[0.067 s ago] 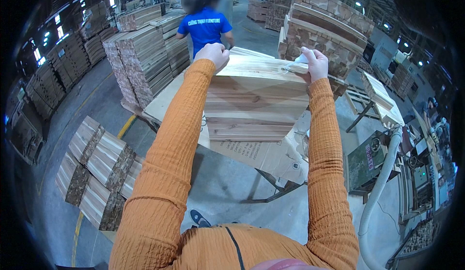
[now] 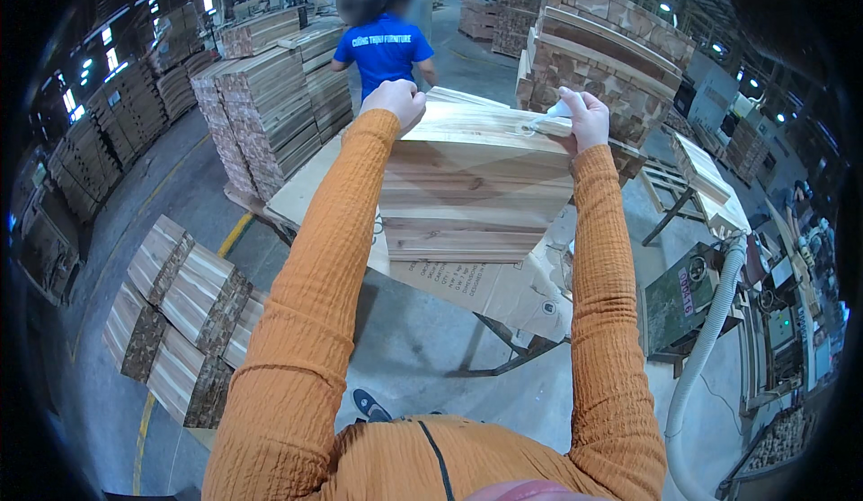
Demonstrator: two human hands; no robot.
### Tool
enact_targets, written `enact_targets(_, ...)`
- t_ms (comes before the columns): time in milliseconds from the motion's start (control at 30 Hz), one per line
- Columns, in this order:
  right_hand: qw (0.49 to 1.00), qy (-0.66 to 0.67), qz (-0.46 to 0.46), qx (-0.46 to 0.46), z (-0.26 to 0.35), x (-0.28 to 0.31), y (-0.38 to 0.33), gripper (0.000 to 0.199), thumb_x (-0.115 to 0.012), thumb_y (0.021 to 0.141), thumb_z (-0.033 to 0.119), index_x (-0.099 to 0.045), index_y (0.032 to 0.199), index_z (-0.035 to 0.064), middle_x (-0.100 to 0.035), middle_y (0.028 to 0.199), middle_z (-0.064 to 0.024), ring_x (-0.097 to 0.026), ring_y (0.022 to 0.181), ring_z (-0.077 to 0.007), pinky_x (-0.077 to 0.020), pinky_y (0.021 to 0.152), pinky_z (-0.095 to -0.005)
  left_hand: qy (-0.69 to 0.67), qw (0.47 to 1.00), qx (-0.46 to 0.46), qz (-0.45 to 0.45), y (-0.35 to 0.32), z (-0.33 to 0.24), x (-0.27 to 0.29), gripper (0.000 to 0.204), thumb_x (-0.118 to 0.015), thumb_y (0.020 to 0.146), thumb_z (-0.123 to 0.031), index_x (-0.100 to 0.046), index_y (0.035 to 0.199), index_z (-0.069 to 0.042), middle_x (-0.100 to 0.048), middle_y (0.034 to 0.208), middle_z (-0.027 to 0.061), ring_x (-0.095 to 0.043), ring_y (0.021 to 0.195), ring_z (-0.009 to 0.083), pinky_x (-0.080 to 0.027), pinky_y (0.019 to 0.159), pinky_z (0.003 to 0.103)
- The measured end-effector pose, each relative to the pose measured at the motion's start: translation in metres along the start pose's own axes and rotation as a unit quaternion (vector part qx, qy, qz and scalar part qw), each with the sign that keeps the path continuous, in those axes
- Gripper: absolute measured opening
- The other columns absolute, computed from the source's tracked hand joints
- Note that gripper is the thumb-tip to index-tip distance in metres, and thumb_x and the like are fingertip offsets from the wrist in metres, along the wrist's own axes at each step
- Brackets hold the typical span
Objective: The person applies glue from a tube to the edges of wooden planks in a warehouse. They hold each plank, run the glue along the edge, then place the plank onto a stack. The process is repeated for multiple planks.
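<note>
My right hand (image 2: 591, 120) is closed around a small whitish squeeze bottle (image 2: 559, 111), its narrow nozzle pointing down and left. The nozzle tip meets or hovers just over a small ringed spot on the top wooden board (image 2: 467, 123); contact is too fine to tell. My left hand (image 2: 401, 105) is curled into a fist by the board's left end, and whatever its fingers hold is hidden. Below the top board, a stack of striped wooden panels (image 2: 476, 191) faces me. It rests on a printed cardboard sheet (image 2: 440, 278) over a table.
A person in a blue shirt (image 2: 385, 51) stands beyond the table. Tall wood stacks rise at left (image 2: 270, 110) and right (image 2: 602, 51). More panels (image 2: 184, 312) lie low at left. A green machine (image 2: 688, 299) and a pale hose (image 2: 710, 348) are at right.
The person in the blue shirt has shifted slightly to the right. My hands and the bottle show no visible movement.
</note>
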State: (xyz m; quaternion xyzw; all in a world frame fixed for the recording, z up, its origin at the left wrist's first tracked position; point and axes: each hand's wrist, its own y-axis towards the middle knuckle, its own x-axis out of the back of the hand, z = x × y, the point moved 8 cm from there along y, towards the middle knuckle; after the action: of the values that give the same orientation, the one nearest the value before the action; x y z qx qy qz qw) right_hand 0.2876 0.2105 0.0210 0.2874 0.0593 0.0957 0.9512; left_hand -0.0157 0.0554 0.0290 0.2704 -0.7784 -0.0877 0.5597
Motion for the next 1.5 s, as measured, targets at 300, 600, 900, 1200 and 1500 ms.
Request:
enact_targets(300, 1.0, 0.018, 0.0, 0.015, 0.007, -0.006, 0.005, 0.021, -0.069, 0.082, 0.019, -0.06, 0.075, 0.0023, -0.062, 0.069, -0.0058, -0.06, 0.058, -0.0138, -0.0503, 0.053, -0.0276, 0.004, 1.0, 0.0, -0.016, 0.01, 0.002, 0.004, 0.035, -0.051, 0.083, -0.034, -0.07, 0.094, -0.006, -0.066, 0.092, 0.0221, -0.063, 0.088, 0.0378, -0.049, 0.084, 0.043)
enact_targets(600, 1.0, 0.022, -0.005, 0.01, 0.013, -0.005, 0.001, 0.017, -0.066, 0.083, 0.017, -0.059, 0.074, 0.0038, -0.06, 0.068, -0.0043, -0.058, 0.058, -0.0125, -0.0491, 0.052, -0.0276, -0.007, 1.0, 0.005, -0.007, 0.011, 0.004, 0.001, 0.034, -0.05, 0.082, -0.033, -0.07, 0.091, -0.006, -0.066, 0.089, 0.0222, -0.063, 0.087, 0.038, -0.049, 0.082, 0.043)
enact_targets(900, 0.999, 0.051, -0.005, -0.006, 0.012, -0.007, -0.004, 0.016, -0.066, 0.083, 0.017, -0.058, 0.074, 0.0054, -0.058, 0.066, -0.0022, -0.057, 0.057, -0.0125, -0.0479, 0.051, -0.0272, -0.006, 1.0, 0.0, -0.015, 0.008, 0.002, 0.003, 0.033, -0.05, 0.082, -0.033, -0.069, 0.09, -0.006, -0.066, 0.087, 0.0218, -0.063, 0.085, 0.0377, -0.049, 0.08, 0.044)
enact_targets(1200, 0.995, 0.059, -0.086, 0.009, 0.016, 0.014, -0.002, 0.025, -0.069, 0.083, 0.024, -0.058, 0.069, 0.0066, -0.052, 0.059, 0.001, -0.042, 0.042, -0.0063, -0.0286, 0.036, -0.0225, -0.016, 1.0, 0.003, -0.01, 0.006, 0.002, 0.004, 0.035, -0.05, 0.082, -0.034, -0.069, 0.091, -0.007, -0.066, 0.088, 0.0213, -0.064, 0.086, 0.0376, -0.049, 0.081, 0.043)
enact_targets(1500, 0.986, 0.093, -0.137, 0.015, 0.014, 0.026, 0.0, 0.026, -0.071, 0.081, 0.013, -0.051, 0.093, 0.0024, -0.064, 0.075, -0.008, -0.062, 0.058, -0.0121, -0.0436, 0.044, -0.0209, -0.008, 1.0, 0.007, -0.003, 0.004, -0.002, 0.005, 0.035, -0.049, 0.082, -0.034, -0.069, 0.094, -0.008, -0.066, 0.093, 0.0206, -0.063, 0.089, 0.0371, -0.049, 0.082, 0.043)
